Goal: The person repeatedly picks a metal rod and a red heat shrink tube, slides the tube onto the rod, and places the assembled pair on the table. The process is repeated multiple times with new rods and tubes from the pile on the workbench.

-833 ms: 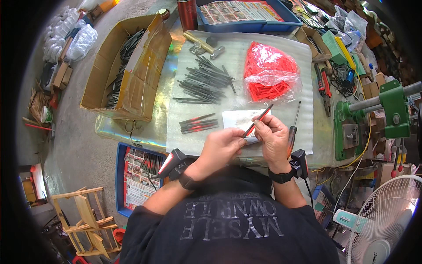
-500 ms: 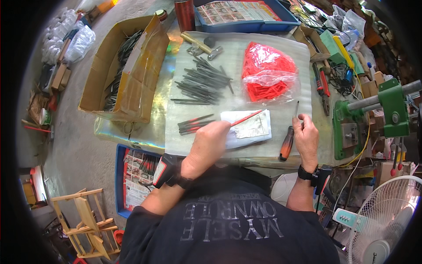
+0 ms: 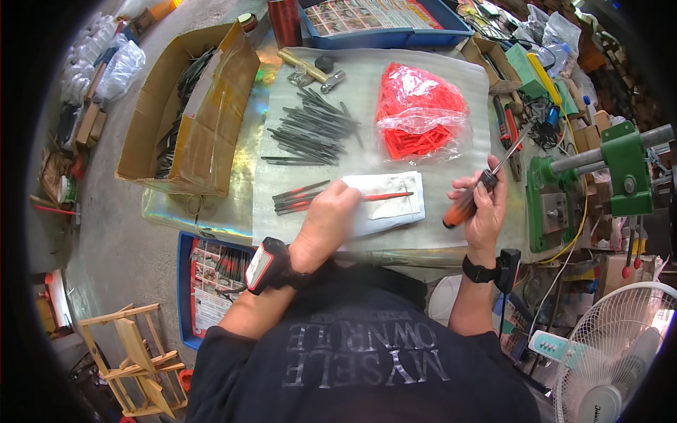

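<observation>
My left hand [image 3: 326, 220] is closed on a thin red stick with a dark tip [image 3: 388, 197], which reaches out to the right over a folded white cloth or paper pad [image 3: 395, 215]. Just beside that hand lie several red-and-black sticks [image 3: 289, 206]. My right hand [image 3: 486, 215] grips a screwdriver [image 3: 462, 209] by its orange-and-black handle, the metal shaft slanting up and away to the right. Farther off, a pile of thin dark rods [image 3: 310, 130] rests on the pale foam sheet [image 3: 367, 84], left of a clear bag of red plastic pieces [image 3: 419, 106].
A cardboard box [image 3: 218, 120] of dark rods stands at the left, and a hammer [image 3: 303, 65] lies behind the pile. Pliers [image 3: 504, 123] and a green bench tool [image 3: 543, 204] line the right side. Blue trays sit at the back [image 3: 395, 39] and lower left [image 3: 185, 296].
My right hand has picked up the screwdriver from the foam sheet and tilted it. My left hand has lowered the red stick, which now lies nearly level over the white pad.
</observation>
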`<state>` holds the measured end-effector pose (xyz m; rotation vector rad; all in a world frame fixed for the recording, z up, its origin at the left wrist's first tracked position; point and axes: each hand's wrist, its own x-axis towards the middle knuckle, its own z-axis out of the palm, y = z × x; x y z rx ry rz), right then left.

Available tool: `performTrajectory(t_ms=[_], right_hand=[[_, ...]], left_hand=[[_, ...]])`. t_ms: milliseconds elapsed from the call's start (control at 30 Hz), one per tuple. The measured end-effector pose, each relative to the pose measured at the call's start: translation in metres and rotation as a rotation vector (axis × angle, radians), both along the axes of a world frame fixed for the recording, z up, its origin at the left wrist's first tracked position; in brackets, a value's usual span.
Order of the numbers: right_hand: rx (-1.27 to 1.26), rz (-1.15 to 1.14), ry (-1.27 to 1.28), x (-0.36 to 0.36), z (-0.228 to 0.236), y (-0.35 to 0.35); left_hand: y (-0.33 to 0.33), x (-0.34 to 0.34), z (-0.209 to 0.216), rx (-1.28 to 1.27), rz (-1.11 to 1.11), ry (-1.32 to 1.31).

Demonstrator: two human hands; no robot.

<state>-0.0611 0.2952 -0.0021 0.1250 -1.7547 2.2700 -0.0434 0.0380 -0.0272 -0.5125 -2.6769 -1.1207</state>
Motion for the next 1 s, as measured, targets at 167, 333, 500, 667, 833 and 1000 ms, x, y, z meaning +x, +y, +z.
performTrajectory(t_ms=[167, 333, 500, 667, 833, 1000], right_hand=[[-0.160, 0.239, 0.098, -0.022, 0.027, -0.042], [-0.105, 0.229, 0.412, -0.030, 0.040, -0.062], [0.083, 0.029, -0.064, -0.036, 0.034, -0.084], [-0.033, 0.000, 0.216, -0.033, 0.036, -0.077], [0.160, 0.091, -0.193, -0.035, 0.031, -0.085], [-0.025, 0.039, 0.248, -0.031, 0.034, -0.085]], left_hand=[[-0.002, 0.000, -0.002, 0.003, -0.010, 0.033], [-0.001, -0.001, -0.003, -0.018, -0.027, 0.065], [-0.001, -0.002, -0.003, -0.019, -0.022, 0.088], [-0.001, 0.001, -0.003, -0.038, -0.037, 0.066], [-0.001, 0.001, -0.003, -0.049, -0.047, 0.052], [0.000, 0.000, -0.003, -0.068, -0.043, 0.061]])
